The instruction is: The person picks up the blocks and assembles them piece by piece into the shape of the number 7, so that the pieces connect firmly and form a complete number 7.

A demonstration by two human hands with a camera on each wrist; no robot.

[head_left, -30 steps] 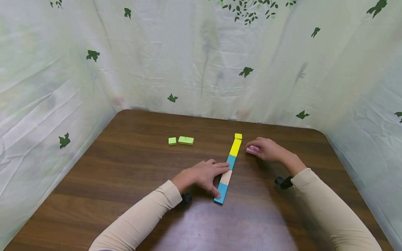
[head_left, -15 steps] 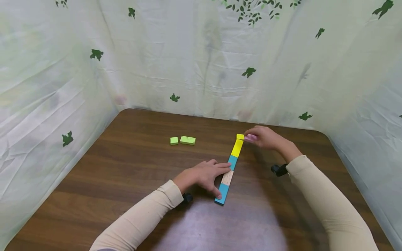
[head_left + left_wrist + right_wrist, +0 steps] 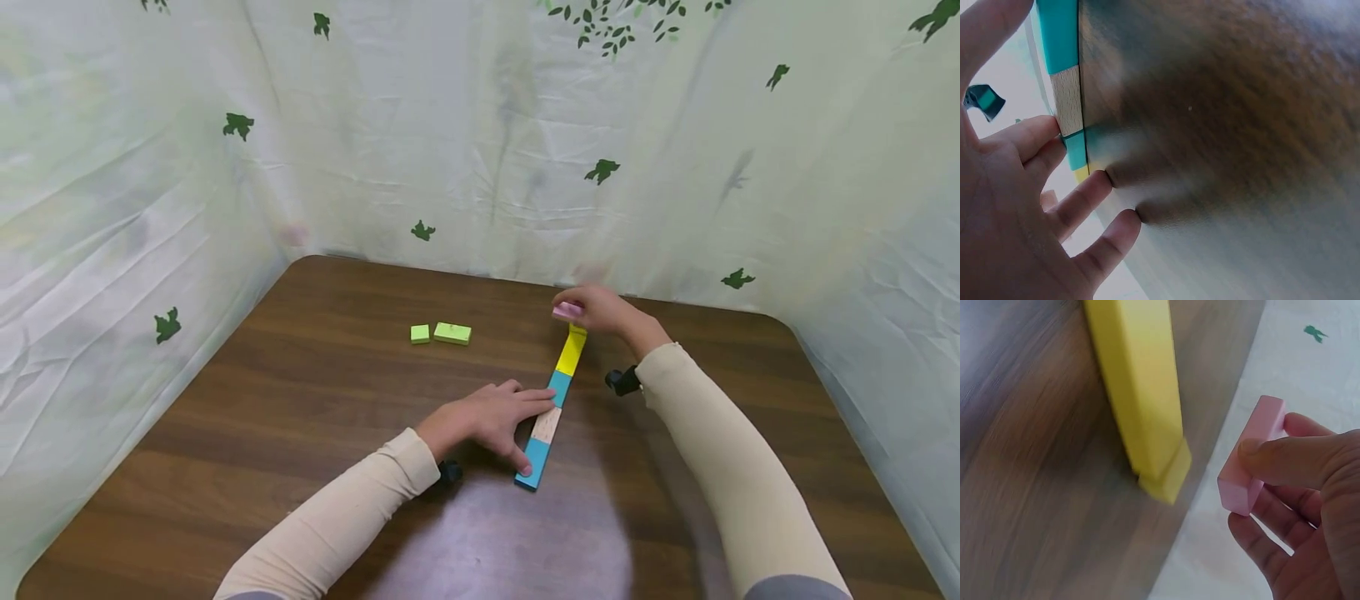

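A small green block (image 3: 420,334) and a long green block (image 3: 452,334) lie just beside each other, not touching, nearer the brown desk (image 3: 315,367)'s far left corner than its far right. Pale curtains (image 3: 450,142) with dark green prints (image 3: 602,172) line its far, left and right edges.

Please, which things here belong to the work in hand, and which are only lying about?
Seem to belong:
pink block, held by the right hand
row of blocks, touched by the left hand

Seem just lying about:
small green block, untouched
long green block, beside it, untouched
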